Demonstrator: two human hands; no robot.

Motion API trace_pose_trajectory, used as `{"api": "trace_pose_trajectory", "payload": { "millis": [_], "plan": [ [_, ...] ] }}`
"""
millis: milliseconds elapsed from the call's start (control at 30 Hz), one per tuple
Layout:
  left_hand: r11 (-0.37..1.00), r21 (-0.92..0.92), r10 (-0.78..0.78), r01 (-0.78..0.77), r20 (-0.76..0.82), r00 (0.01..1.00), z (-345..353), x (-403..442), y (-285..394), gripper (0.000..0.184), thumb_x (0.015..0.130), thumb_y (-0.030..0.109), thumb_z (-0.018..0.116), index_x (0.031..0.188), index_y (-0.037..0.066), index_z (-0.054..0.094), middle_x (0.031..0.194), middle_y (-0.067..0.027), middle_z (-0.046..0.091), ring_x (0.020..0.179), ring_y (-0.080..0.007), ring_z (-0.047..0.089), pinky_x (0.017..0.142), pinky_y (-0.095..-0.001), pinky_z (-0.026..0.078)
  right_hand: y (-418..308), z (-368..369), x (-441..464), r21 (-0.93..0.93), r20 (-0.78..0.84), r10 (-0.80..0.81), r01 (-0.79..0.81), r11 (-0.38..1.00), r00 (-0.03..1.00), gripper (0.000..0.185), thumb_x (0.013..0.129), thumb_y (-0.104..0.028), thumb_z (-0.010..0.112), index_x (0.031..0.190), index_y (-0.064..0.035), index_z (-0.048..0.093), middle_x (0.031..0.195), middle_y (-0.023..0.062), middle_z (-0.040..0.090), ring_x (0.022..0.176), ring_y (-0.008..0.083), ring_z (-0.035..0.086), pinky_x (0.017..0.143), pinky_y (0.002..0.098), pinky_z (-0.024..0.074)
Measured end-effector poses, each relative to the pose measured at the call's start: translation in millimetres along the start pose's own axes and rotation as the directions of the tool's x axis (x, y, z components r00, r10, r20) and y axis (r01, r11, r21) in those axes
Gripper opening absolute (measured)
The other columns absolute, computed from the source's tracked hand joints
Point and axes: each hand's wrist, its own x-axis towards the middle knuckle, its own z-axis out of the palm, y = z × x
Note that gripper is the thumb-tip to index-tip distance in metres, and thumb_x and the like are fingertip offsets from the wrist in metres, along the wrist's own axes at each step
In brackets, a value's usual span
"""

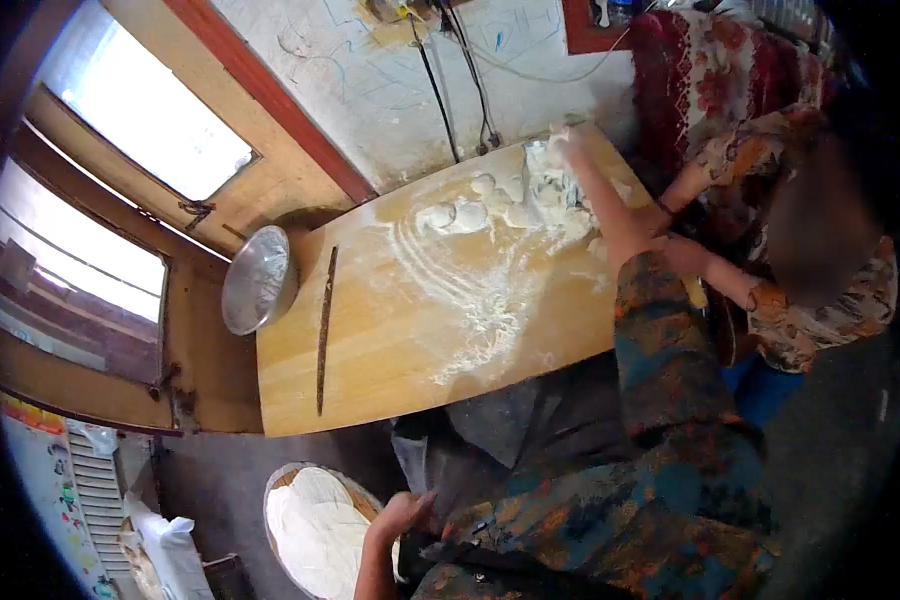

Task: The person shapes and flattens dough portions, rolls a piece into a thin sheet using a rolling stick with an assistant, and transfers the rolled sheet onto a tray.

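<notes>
My right hand (572, 150) reaches to the far end of the wooden board (370, 330), at the edge of a heap of flour in a clear plastic bag (550, 185). Its fingers look closed around something white that I cannot make out. Beside the bag lie several pieces of white dough (470, 217), dusted with flour. My left hand (405, 513) hangs low in front of my dark clothing, off the board, with its fingers loosely apart and nothing seen in it. Below it, a round tray holds flat white dough sheets (315, 520).
A thin dark rolling pin (326, 330) lies across the board's left part, near a metal basin (260, 280). Loose flour (485, 325) streaks the middle. Another person (810, 230) is close on the right, arms reaching near mine. Cables (455, 80) hang along the wall.
</notes>
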Motion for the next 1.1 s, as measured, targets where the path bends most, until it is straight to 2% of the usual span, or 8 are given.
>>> {"api": "trace_pose_trajectory", "payload": {
  "millis": [167, 333, 433, 500, 700, 800, 900, 1100],
  "plan": [
    [0.828, -0.33, -0.381, 0.453, 0.261, 0.887, 7, -53, -15, 0.045, 0.092, 0.042, 0.055, 0.083, -0.001, 0.068, 0.073, -0.0066, 0.065, 0.068, -0.0166, 0.06, 0.064, -0.0326, 0.048, -84, 2, -35, -0.057, -0.354, -0.251, 0.247, 0.967, 0.901, 0.057, 0.076, -0.023, 0.068, 0.127, -0.0043, 0.051, 0.118, 0.0223, 0.058, 0.112, 0.037, 0.053, 0.096, 0.0411, 0.0408],
    [0.914, -0.324, -0.151, 0.244, 0.285, 0.946, 4, -22, -55, 0.037, 0.092, 0.035, 0.056, 0.089, 0.001, 0.068, 0.078, -0.0079, 0.067, 0.068, -0.0165, 0.061, 0.063, -0.0317, 0.049, -127, -11, -43, -0.367, -0.469, -0.648, 0.535, 0.761, 0.6, 0.078, 0.071, -0.029, 0.076, 0.136, -0.0029, 0.04, 0.126, 0.0211, 0.05, 0.121, 0.039, 0.043, 0.103, 0.0428, 0.0336],
    [0.919, -0.356, -0.05, 0.168, 0.318, 0.947, -16, 26, -75, 0.03, 0.096, 0.025, 0.049, 0.09, 0.001, 0.066, 0.08, -0.0078, 0.068, 0.069, -0.0179, 0.063, 0.065, -0.0314, 0.049, -78, -5, -34, -0.803, -0.006, -0.436, 0.255, 0.538, 0.9, 0.075, 0.073, -0.023, 0.075, 0.136, -0.0033, 0.039, 0.128, 0.0214, 0.05, 0.12, 0.0397, 0.044, 0.104, 0.0444, 0.0345],
    [0.83, -0.49, -0.205, 0.269, 0.18, 0.962, -45, 20, 18, 0.03, 0.097, 0.024, 0.049, 0.086, 0.0, 0.064, 0.078, -0.0073, 0.067, 0.067, -0.0183, 0.063, 0.064, -0.032, 0.05, -30, -7, -16, -0.677, -0.056, -0.486, 0.325, 0.66, 0.872, 0.069, 0.075, -0.023, 0.073, 0.135, -0.0063, 0.043, 0.129, 0.0198, 0.05, 0.12, 0.0369, 0.046, 0.103, 0.0441, 0.036],
    [0.852, -0.518, 0.068, -0.082, -0.047, 0.997, -80, 88, 39, 0.033, 0.097, 0.029, 0.052, 0.087, 0.0, 0.062, 0.077, -0.0063, 0.066, 0.069, -0.0143, 0.061, 0.063, -0.0292, 0.049, 23, 27, -41, -0.58, 0.282, -0.389, 0.479, 0.659, 0.877, 0.034, 0.08, -0.021, 0.064, 0.111, -0.0077, 0.062, 0.109, 0.0156, 0.063, 0.101, 0.0345, 0.059, 0.089, 0.0436, 0.0467],
    [0.906, -0.405, 0.077, -0.125, -0.131, 0.988, -98, 123, 71, 0.03, 0.095, 0.028, 0.054, 0.09, -0.001, 0.063, 0.076, -0.0074, 0.065, 0.068, -0.0158, 0.06, 0.063, -0.0313, 0.048, 21, 94, -73, -0.535, 0.486, -0.046, 0.339, 0.774, 0.873, 0.029, 0.081, -0.014, 0.06, 0.109, -0.0059, 0.061, 0.099, 0.0195, 0.064, 0.097, 0.0363, 0.06, 0.084, 0.0447, 0.0475],
    [0.94, -0.27, 0.166, -0.21, -0.177, 0.97, -108, 152, 94, 0.029, 0.093, 0.026, 0.057, 0.098, -0.002, 0.062, 0.076, -0.0101, 0.064, 0.068, -0.0164, 0.059, 0.064, -0.032, 0.048, -17, 139, -90, -0.625, 0.587, 0.006, 0.448, 0.639, 0.81, 0.033, 0.083, -0.02, 0.058, 0.114, -0.007, 0.059, 0.104, 0.0169, 0.064, 0.102, 0.0348, 0.059, 0.088, 0.047, 0.0453],
    [0.868, -0.359, 0.292, -0.343, -0.19, 0.937, -102, 194, 114, 0.028, 0.092, 0.022, 0.058, 0.104, -0.003, 0.062, 0.083, -0.0108, 0.065, 0.075, -0.0155, 0.061, 0.07, -0.0312, 0.049, 37, 201, -98, -0.681, 0.391, -0.373, 0.537, 0.498, 0.842, 0.045, 0.079, -0.027, 0.06, 0.121, -0.0112, 0.059, 0.111, 0.0114, 0.062, 0.109, 0.0348, 0.053, 0.097, 0.0514, 0.0347]
  ]
}}
